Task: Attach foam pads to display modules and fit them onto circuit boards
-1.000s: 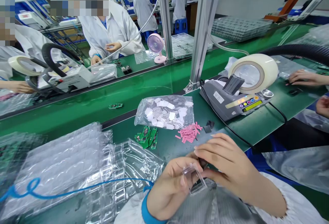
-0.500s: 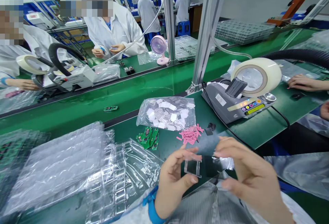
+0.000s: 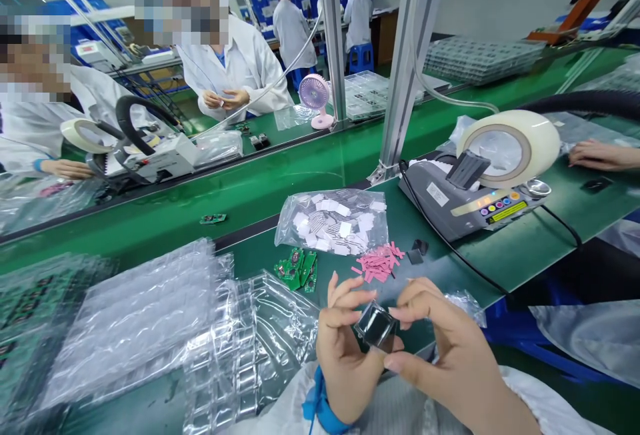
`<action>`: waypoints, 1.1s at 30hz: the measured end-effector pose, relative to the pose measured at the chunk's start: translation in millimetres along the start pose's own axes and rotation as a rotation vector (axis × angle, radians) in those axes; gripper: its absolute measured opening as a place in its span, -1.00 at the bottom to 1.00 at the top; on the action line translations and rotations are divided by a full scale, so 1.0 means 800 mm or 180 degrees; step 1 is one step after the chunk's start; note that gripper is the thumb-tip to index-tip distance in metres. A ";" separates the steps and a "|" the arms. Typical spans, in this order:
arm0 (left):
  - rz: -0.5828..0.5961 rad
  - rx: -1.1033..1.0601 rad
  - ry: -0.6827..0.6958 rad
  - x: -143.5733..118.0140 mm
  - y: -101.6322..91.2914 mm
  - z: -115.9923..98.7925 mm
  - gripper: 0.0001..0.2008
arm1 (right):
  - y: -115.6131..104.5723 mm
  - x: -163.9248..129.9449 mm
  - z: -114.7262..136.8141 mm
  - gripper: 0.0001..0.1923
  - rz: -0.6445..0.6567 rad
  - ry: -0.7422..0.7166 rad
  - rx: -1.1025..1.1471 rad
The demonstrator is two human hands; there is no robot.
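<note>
My left hand (image 3: 345, 348) pinches a small square clear plastic piece (image 3: 376, 324) by its left side. The piece is tilted and has a dark, glossy middle; whether that is a separate panel inside it I cannot tell. My right hand (image 3: 445, 348) is closed at the piece's right edge, thumb below and fingertips above. Just beyond the hands lies a heap of pink strips (image 3: 379, 262), with small dark squares (image 3: 415, 256) to its right. Several green circuit boards (image 3: 299, 270) are piled to the left of the strips.
Behind the strips lies a clear bag of white pieces (image 3: 333, 222). A grey tape dispenser (image 3: 445, 202) with a large roll stands at right. Clear plastic trays (image 3: 140, 315) are stacked at left. A metal post (image 3: 397, 68) rises beyond the bench; co-workers sit across and at right.
My hands have come together: the right hand has moved left onto the clear piece. The piece now shows a dark, glossy middle, where it looked see-through before. The view has shifted slightly.
</note>
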State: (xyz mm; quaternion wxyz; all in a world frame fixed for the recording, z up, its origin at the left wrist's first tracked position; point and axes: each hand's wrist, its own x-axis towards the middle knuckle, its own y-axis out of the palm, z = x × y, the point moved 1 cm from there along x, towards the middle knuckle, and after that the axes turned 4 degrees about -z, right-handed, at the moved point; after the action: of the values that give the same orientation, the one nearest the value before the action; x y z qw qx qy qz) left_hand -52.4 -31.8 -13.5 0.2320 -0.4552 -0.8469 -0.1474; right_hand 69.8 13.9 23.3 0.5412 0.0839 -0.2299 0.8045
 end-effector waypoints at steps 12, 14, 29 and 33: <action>-0.0275 0.0091 -0.0278 -0.007 0.005 0.000 -0.55 | 0.007 0.003 -0.007 -0.77 -0.0273 -0.0024 -0.0451; -0.0398 -0.0036 -0.0420 -0.008 0.008 0.003 -0.59 | 0.014 0.003 -0.011 -0.78 -0.0331 -0.0019 -0.0580; 0.0359 -0.2297 -0.2959 0.032 -0.019 0.010 -0.67 | -0.007 0.009 -0.130 -0.98 0.0619 0.0543 -0.2783; 0.0710 -0.2382 -0.3008 0.024 -0.017 -0.002 -0.56 | 0.009 0.012 -0.155 -0.85 0.0830 0.0649 -0.3008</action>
State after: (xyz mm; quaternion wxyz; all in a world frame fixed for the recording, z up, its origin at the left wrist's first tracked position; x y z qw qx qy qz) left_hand -72.6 -26.5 -2.1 -0.3302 -0.6078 -0.6962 -0.1918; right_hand 73.5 77.0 -83.8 0.4347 -0.2789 -0.5238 0.6774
